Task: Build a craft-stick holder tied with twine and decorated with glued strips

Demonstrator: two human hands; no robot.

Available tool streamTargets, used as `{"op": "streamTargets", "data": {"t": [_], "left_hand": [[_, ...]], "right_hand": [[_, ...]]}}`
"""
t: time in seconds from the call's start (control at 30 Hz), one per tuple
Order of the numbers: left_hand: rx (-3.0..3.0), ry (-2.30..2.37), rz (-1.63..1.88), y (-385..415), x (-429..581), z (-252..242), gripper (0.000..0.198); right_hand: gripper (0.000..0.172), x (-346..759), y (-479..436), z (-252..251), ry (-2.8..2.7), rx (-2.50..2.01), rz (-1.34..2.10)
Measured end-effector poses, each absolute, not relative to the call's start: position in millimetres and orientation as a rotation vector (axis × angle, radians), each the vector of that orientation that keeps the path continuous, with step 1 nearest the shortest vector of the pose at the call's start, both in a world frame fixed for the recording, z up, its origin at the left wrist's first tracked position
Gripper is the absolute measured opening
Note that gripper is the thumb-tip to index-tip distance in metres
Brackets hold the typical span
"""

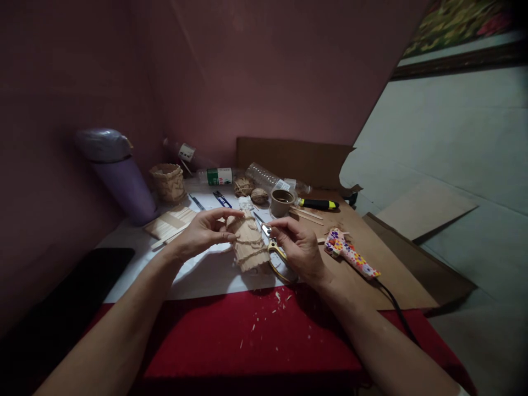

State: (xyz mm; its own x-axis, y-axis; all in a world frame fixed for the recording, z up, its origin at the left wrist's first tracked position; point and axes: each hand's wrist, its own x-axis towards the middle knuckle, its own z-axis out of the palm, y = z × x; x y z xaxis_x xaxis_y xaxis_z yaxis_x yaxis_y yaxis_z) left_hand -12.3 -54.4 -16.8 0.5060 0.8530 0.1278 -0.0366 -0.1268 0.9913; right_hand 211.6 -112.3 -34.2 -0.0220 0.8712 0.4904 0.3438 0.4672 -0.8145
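Observation:
My left hand (pixel 206 228) is closed on the upper left edge of a wooden craft piece (pixel 249 242), pinching it between thumb and fingers. Overlapping rows of light wood strips with wavy edges cover this piece, which is tilted above the paper. To its right, my right hand (pixel 299 247) has thumb and fingertips pressed together. Whatever is in that pinch is too small or hidden to tell. Scissors (pixel 273 247) with yellow-edged handles show right beside and below those fingertips, partly covered by the hand.
Wood shavings (pixel 277 297) dot the red cloth (pixel 247 335). Behind stand a brown cup (pixel 282 206), twine balls (pixel 244 187) and plastic bottles (pixel 218 176). A flowered glue gun (pixel 350 253) lies right on cardboard (pixel 396 280); craft sticks (pixel 169 223) and a purple tumbler (pixel 124 187) are left.

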Motion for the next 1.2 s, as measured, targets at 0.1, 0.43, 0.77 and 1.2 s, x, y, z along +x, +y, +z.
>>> {"op": "streamTargets", "data": {"t": [0.1,0.43,0.77,1.2], "left_hand": [[1.527,0.747,0.895,-54.1,-11.9,-16.8,0.049],[1.531,0.725,0.916,-53.8,-11.2,-16.8,0.059],[1.456,0.700,0.899,-52.7,-10.6,-17.8,0.074],[1.473,0.824,0.867,-50.5,-11.3,-18.5,0.059]], "right_hand": [[0.014,211.2,-112.4,-34.6,-1.604,-1.091,0.581],[0.014,210.5,-112.4,-36.3,-1.640,-1.081,0.508],[0.012,210.1,-114.5,-37.0,-1.659,-0.970,0.521],[0.016,207.5,-115.6,-34.0,-1.585,-1.089,0.568]]}}
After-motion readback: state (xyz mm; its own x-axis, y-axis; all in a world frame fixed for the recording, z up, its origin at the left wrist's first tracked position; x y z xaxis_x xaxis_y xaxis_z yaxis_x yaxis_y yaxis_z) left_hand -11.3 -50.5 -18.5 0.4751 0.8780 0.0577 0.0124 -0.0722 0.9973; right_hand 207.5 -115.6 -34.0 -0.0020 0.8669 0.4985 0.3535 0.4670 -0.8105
